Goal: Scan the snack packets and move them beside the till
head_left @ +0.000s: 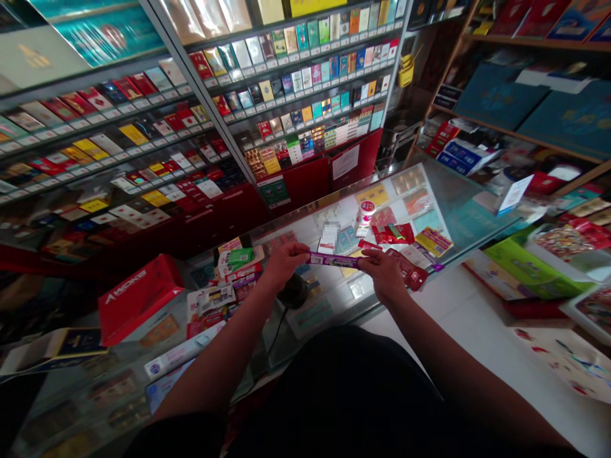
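A slim purple candy stick pack (334, 260) is stretched level between my two hands, above the glass counter. My left hand (287, 262) pinches its left end, and my right hand (380, 270) pinches its right end. Just beyond the pack lies a small white box (329, 236), partly blurred. A pink and white round tub (366, 215) stands further back. To the right of it are a red packet (394, 233) and a yellow and pink packet (434, 242). A dark red pouch (408, 270) lies beside my right hand, partly covered by it.
Assorted packets (229, 286) are piled on the glass counter (310, 312) left of my hands, near a red box (140, 299). A dark round device (293, 291) with a cable sits under my left wrist. Shelves of cigarette packs (305, 79) rise behind. Candy trays (573, 248) stand at right.
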`<control>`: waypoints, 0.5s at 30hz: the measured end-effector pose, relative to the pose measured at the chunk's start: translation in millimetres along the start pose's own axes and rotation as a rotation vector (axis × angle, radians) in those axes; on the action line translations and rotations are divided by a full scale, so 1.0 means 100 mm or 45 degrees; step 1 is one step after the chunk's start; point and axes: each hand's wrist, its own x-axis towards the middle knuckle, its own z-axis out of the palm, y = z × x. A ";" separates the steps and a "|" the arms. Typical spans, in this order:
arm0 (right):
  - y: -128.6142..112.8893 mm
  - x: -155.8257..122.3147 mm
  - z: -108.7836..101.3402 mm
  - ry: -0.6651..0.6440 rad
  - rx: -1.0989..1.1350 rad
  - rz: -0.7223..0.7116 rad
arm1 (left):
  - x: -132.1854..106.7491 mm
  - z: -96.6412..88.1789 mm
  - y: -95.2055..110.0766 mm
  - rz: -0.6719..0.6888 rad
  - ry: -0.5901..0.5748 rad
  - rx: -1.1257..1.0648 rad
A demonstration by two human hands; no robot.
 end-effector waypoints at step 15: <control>0.27 0.06 0.34 0.020 -0.194 -0.015 | 0.36 -0.48 -0.33 -0.089 -0.116 0.143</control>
